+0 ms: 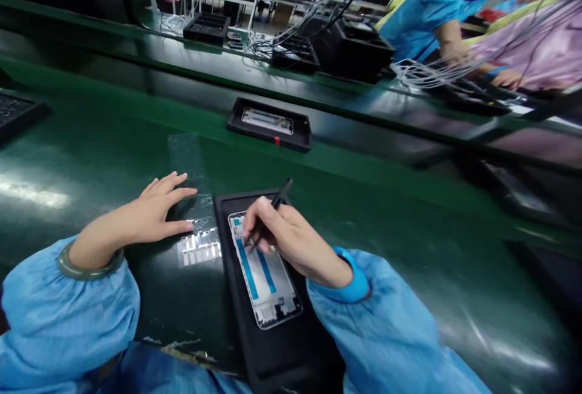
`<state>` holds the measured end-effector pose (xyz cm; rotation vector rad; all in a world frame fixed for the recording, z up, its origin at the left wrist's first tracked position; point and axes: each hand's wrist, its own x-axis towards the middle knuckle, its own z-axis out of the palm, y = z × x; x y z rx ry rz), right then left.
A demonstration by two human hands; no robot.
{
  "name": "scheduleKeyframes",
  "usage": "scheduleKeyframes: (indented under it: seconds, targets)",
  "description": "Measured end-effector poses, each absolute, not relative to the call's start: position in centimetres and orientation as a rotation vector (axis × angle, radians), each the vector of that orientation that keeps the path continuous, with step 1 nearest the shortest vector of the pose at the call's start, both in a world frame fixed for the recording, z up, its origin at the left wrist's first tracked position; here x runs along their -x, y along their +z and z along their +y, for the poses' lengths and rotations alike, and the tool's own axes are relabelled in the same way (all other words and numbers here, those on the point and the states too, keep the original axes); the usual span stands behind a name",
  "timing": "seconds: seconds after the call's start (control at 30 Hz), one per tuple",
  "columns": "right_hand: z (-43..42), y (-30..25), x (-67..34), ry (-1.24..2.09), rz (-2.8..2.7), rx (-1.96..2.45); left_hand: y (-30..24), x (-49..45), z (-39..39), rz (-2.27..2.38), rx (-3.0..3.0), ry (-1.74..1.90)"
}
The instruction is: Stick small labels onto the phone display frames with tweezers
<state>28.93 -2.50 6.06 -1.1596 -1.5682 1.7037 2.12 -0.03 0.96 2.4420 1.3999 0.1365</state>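
A phone frame (268, 288) with two long blue strips lies in a black tray (240, 339) in front of me. My right hand (282, 230) is over the upper part of the frame, its fingers closed on dark tweezers (280, 195) that point down at it. The tips of the tweezers are partly hidden by my fingers. To the left, my left hand (157, 209) has its fingers spread over a clear sheet (185, 157). Several small silvery stickers (200, 248) sit on the near end of that sheet, beside the tray.
Another phone frame (268, 120) lies in a second black tray (236, 121) farther back on the green bench (364, 212). A dark tray (18, 112) stands at the left edge. Beyond a raised ledge are black bins (359, 48), loose white cables (422, 76) and a co-worker's arm (450, 39).
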Motion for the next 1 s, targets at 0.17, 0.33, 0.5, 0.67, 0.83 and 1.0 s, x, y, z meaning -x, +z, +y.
scheduleKeyframes:
  seconds: [0.17, 0.33, 0.5, 0.67, 0.83, 1.0]
  targets:
    - [-2.1, 5.6, -26.9, 1.906, -1.260, 1.082, 1.2, -2.2, -2.8, 1.277, -2.419, 0.191]
    - [-1.7, 4.1, -25.0, 1.865, -1.301, 1.097, -1.1, -3.9, -6.6, 1.422, -2.507, 0.270]
    - [-1.5, 2.0, -23.2, 1.768, -1.410, 1.151, -1.6, -4.7, -7.8, 1.457, -2.564, 0.304]
    - [-1.8, 1.6, -23.6, 1.633, -1.598, 1.265, -1.5, -4.6, -7.5, 1.492, -2.541, 0.326]
    - [-2.2, 2.1, -24.0, 1.387, -1.877, 1.318, -1.5, -4.7, -7.6, 1.482, -2.576, 0.346]
    - [-2.6, 2.6, -23.7, 1.228, -2.066, 1.336, -1.4, -5.1, -8.2, 1.480, -2.604, 0.398]
